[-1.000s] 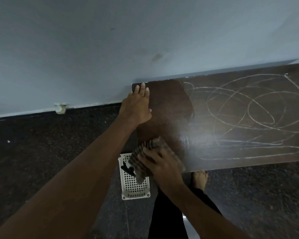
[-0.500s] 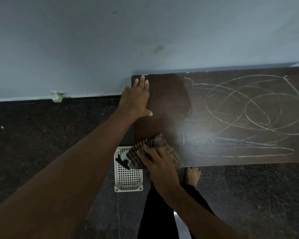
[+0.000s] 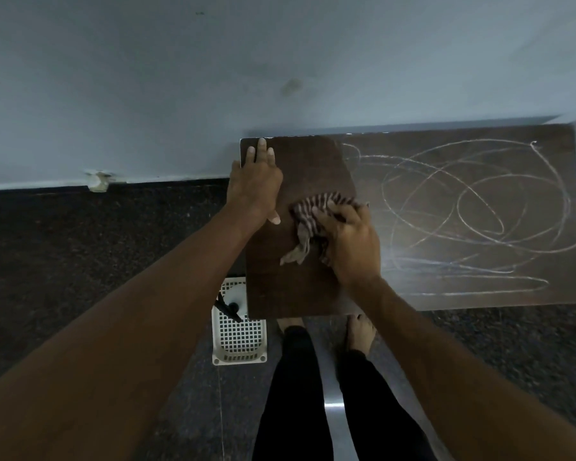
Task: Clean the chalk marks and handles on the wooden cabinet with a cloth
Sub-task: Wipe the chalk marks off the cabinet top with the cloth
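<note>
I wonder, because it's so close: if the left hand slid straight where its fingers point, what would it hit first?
The left hand would probably meet the wall right behind the cabinet top.

glossy wooden cabinet (image 3: 296,287), striped cloth (image 3: 308,216)

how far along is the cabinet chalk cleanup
Done: the cabinet top looks wiped clean at its left end. In hand: the right hand grips the striped cloth beside the chalk scribbles while the left hand rests flat. Left: those scribbles across the rest; handles unseen.
</note>
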